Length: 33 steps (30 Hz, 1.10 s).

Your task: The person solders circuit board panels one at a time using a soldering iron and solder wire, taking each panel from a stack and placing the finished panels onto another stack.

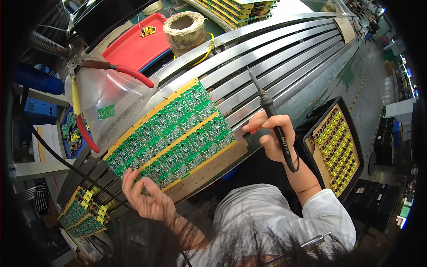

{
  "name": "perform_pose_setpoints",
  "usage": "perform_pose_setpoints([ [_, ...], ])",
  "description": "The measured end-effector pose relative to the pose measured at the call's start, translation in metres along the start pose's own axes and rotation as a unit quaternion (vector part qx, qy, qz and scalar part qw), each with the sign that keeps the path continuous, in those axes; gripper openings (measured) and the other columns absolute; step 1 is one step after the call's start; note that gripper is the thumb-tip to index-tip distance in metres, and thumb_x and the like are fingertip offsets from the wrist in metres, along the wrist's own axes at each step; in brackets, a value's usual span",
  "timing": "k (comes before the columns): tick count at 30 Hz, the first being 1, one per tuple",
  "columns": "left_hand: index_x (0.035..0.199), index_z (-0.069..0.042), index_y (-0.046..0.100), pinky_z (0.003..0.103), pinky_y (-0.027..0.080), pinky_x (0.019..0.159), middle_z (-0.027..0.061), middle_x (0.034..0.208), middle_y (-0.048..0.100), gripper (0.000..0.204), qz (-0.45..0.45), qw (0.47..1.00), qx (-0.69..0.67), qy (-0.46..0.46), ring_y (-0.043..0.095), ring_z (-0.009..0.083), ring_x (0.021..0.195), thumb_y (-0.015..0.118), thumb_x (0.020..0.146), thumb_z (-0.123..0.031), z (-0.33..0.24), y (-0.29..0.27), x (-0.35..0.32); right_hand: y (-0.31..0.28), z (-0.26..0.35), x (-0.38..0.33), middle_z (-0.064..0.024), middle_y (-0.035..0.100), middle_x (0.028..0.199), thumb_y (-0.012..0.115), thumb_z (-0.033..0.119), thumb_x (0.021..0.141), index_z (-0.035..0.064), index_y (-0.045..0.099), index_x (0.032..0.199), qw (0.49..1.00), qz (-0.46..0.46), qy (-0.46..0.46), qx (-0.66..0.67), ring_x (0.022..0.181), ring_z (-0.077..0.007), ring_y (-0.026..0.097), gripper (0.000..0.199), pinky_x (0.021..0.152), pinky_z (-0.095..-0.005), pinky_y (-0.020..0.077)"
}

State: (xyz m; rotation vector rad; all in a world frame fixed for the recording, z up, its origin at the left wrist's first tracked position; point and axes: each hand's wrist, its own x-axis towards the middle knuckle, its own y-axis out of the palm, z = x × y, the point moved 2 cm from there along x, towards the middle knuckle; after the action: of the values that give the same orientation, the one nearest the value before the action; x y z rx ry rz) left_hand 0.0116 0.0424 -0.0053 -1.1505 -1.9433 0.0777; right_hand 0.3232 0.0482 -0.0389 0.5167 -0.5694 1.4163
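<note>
My right hand (pixel 281 138) grips a black soldering iron (pixel 269 107). Its thin metal tip points up and away, above the metal rails. A small red thing shows by the fingertips; its kind is unclear. In front of me lies a panel of green circuit boards (pixel 171 133) with yellow strips, dense with solder joints. At the panel's near left edge is my left hand (pixel 149 198), its fingers curled together. A thin pale line rises near those fingertips, but what they hold is too fine to make out. A brown board (pixel 209 171) sits under the panel's near edge.
Left of the panel stands a clear plastic hood (pixel 126 95), with red-handled cutters (pixel 86 64) at its top. Beyond are a red tray (pixel 129 44) and a wrapped roll (pixel 184 26). A black bin (pixel 336 149) of yellow-topped components stands right; more panels (pixel 84 213) lie lower left.
</note>
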Motion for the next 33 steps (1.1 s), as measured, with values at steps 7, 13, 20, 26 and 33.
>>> perform_pose_setpoints([
  [7,0.097,-0.005,0.057,0.046,0.044,0.108,0.009,0.108,0.069,0.005,-0.022,0.997,-0.047,0.05,0.062,0.0338,0.119,0.054,0.098,-0.002,0.004,-0.006,-0.005,0.021,0.015,0.023,-0.0189,0.069,0.127,0.089,0.023,0.08,0.0116,0.048,0.109,0.993,0.071,-0.038,-0.089,0.111,-0.0319,0.065,0.051,0.095,-0.0445,0.0502],
  [13,0.098,-0.006,0.055,0.054,0.043,0.108,0.0097,0.098,0.066,0.004,-0.05,0.987,-0.108,0.104,0.062,0.0345,0.108,0.052,0.098,-0.003,0.004,-0.013,-0.006,0.048,0.032,0.061,-0.0189,0.055,0.149,0.088,0.023,0.07,0.0162,0.047,0.109,0.926,0.248,-0.105,-0.266,0.137,-0.0393,0.049,0.057,0.113,-0.0576,0.0344],
  [20,0.1,-0.007,0.054,0.056,0.042,0.106,0.0088,0.092,0.062,0.004,-0.106,0.964,-0.138,0.202,0.061,0.0311,0.101,0.052,0.097,-0.006,0.002,-0.022,-0.007,0.08,0.035,0.082,-0.0267,0.037,0.161,0.084,0.03,0.065,0.0185,0.05,0.099,0.789,0.339,-0.226,-0.459,0.144,-0.0482,0.037,0.05,0.117,-0.0698,0.0206],
  [26,0.102,-0.007,0.053,0.054,0.042,0.108,0.0094,0.095,0.06,0.004,-0.155,0.956,-0.134,0.209,0.059,0.0309,0.102,0.051,0.098,-0.005,-0.007,-0.023,-0.008,0.082,0.031,0.082,-0.0265,0.039,0.16,0.083,0.033,0.066,0.0189,0.05,0.097,0.767,0.321,-0.27,-0.486,0.141,-0.0491,0.04,0.047,0.114,-0.0721,0.0235],
  [33,0.104,-0.005,0.053,0.049,0.044,0.106,0.0131,0.107,0.061,0.008,-0.142,0.936,-0.28,0.157,0.058,0.0321,0.105,0.047,0.102,-0.009,-0.012,-0.024,0.0,0.045,0.058,0.056,-0.0278,0.044,0.154,0.078,0.03,0.069,0.0189,0.053,0.095,0.833,0.264,-0.232,-0.427,0.133,-0.0472,0.046,0.038,0.11,-0.0715,0.027],
])
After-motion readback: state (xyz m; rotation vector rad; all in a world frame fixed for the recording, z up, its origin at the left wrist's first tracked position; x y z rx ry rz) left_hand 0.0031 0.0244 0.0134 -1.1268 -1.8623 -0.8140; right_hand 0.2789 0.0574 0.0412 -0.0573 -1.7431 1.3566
